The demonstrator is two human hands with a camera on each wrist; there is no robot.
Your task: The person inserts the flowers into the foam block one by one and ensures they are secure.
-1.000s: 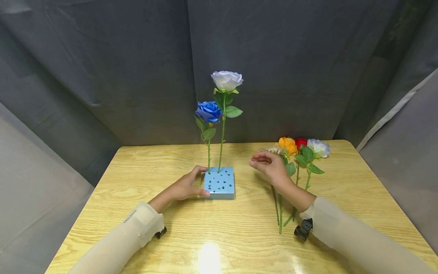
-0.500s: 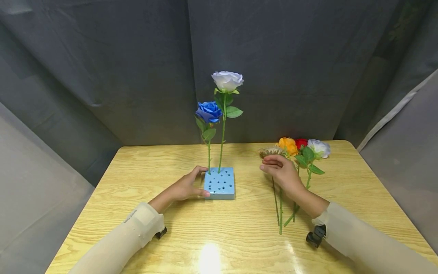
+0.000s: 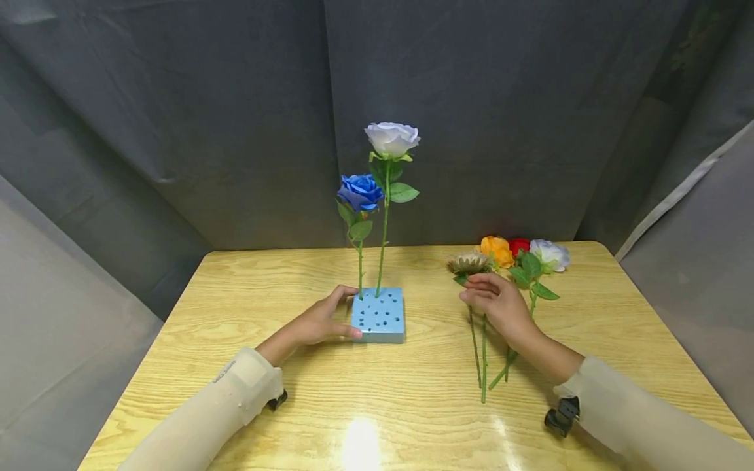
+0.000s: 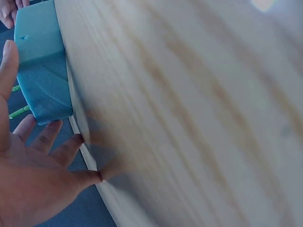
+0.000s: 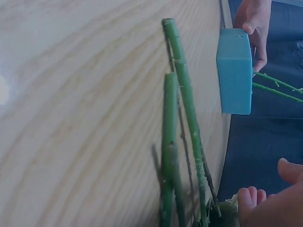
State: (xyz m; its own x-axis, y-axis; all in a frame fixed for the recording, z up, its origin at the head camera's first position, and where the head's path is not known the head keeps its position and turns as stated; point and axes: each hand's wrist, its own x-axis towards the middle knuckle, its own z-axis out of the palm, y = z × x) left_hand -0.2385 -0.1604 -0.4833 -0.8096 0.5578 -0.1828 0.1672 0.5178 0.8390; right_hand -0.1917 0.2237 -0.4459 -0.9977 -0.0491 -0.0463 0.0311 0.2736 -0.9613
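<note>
My left hand [image 3: 318, 320] holds the left side of a light blue foam block [image 3: 377, 315], thumb at the front corner and fingers behind. Several holes dot its top. A blue rose [image 3: 360, 191] and a taller white rose [image 3: 393, 140] stand in its back holes. My right hand [image 3: 501, 307] hovers over flowers lying on the right, its thumb apart from bent fingers and nothing between them. Nearest its fingertips is a beige, spiky-edged flower [image 3: 468, 263]. The right wrist view shows green stems [image 5: 187, 104] lying on the wood.
Beyond the right hand lie an orange flower [image 3: 496, 251], a red flower [image 3: 519, 246] and another white rose [image 3: 549, 255], heads towards the far edge. The wooden table [image 3: 283, 275] ends at a dark grey curtain [image 3: 253, 131].
My right hand has drawn back to the right and slightly nearer, uncovering the beige flower's head. The left hand and block have stayed in place.
</note>
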